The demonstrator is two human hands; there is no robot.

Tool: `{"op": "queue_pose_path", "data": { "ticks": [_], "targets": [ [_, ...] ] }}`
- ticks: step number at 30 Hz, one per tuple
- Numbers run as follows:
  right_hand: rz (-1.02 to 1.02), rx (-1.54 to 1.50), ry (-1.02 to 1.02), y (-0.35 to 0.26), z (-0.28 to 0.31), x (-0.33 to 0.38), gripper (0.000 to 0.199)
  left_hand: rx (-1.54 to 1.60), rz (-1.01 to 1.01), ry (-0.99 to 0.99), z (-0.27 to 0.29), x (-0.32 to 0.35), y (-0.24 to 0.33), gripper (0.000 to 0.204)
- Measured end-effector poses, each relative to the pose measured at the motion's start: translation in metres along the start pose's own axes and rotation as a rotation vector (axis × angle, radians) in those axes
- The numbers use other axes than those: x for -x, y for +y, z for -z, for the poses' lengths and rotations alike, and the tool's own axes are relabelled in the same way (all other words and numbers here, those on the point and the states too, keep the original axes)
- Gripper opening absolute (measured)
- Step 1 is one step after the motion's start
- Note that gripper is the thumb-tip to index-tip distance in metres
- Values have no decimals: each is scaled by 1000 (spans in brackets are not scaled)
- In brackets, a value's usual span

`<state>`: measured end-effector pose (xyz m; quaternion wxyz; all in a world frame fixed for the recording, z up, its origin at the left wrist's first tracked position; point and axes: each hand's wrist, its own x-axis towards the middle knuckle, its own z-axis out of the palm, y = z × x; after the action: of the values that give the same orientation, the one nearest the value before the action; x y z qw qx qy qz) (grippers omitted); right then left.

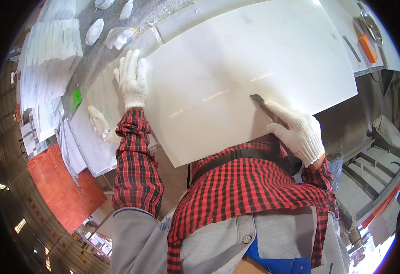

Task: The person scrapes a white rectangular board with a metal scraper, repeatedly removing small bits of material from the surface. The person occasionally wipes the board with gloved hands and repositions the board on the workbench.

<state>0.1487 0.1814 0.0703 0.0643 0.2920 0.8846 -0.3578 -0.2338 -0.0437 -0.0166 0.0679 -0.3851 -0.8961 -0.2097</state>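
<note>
A large white polished slab [236, 59] lies in front of me, its near edge close to my body. My left hand [133, 81], in a white knit glove, rests flat at the slab's left edge with fingers stretched out and nothing held. In my gloved right hand [300, 132] is a dark, narrow, flat bar-shaped tool [263, 104]. Its far tip lies over the slab near the front edge, and whether it touches the surface I cannot tell. The lower part of the tool is hidden by my fingers.
Several white gloves [119, 37] lie at the far left, with one glove [98, 120] closer in. A green piece [74, 98] sits by stacked white sheets [51, 64]. At right are an orange block [368, 49], a dark strip [351, 49] and a slatted frame [369, 171]. A red panel [63, 187] stands left.
</note>
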Motion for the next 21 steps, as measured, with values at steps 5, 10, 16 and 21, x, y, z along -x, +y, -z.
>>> {"op": "queue_pose_path", "data": {
  "ticks": [5,10,16,21],
  "targets": [
    [206,-57,107,-9,-12,-22,47,-38,2,32,-1,0,4,38],
    [335,-193,90,-44,-24,-59,48,-147,-32,100,-5,1,2,35],
    [292,138,-2,-50,-41,-67,36,-116,-43,108,-2,-1,8,35],
    [331,163,26,-47,-33,-56,31,-81,-38,93,-1,-2,6,34]
  ]
}}
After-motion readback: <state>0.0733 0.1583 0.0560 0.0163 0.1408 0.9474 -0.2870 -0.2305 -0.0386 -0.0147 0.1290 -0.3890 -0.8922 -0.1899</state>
